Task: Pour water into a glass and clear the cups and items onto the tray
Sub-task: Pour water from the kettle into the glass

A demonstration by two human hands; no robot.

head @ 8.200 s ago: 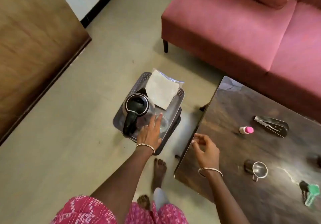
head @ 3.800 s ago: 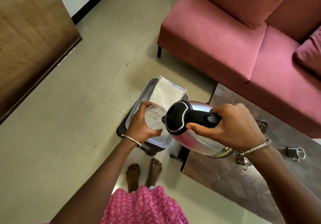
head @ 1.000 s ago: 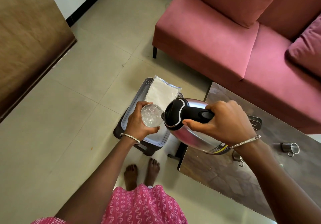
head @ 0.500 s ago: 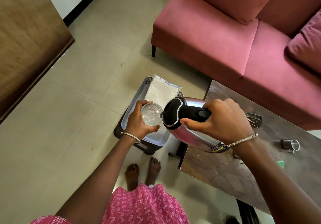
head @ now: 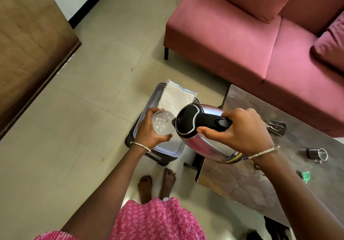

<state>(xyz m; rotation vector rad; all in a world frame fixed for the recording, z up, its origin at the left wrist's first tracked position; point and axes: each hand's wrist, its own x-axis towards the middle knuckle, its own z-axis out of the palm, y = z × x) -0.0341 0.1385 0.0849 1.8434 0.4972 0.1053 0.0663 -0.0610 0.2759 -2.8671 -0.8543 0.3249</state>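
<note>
My left hand [head: 149,131] grips a clear glass [head: 162,122] above the grey perforated tray [head: 155,98], which sits on a dark stool. My right hand [head: 240,130] holds the black handle of a steel electric kettle [head: 199,128], tilted with its spout against the glass rim. Water shows in the glass. A white packet [head: 176,98] lies in the tray. On the dark table [head: 242,180] stand a small steel cup [head: 318,155], a silver packet [head: 275,127] and a green item [head: 305,176].
A pink sofa [head: 242,35] stands beyond the table, with a cushion at the far right. A wooden panel [head: 28,35] fills the left side. My bare feet [head: 156,184] rest on the tiled floor beside the stool.
The glass and the tilted kettle stay together over the tray, as in the last second. Earlier the kettle stood in the tray and both hands held nothing.
</note>
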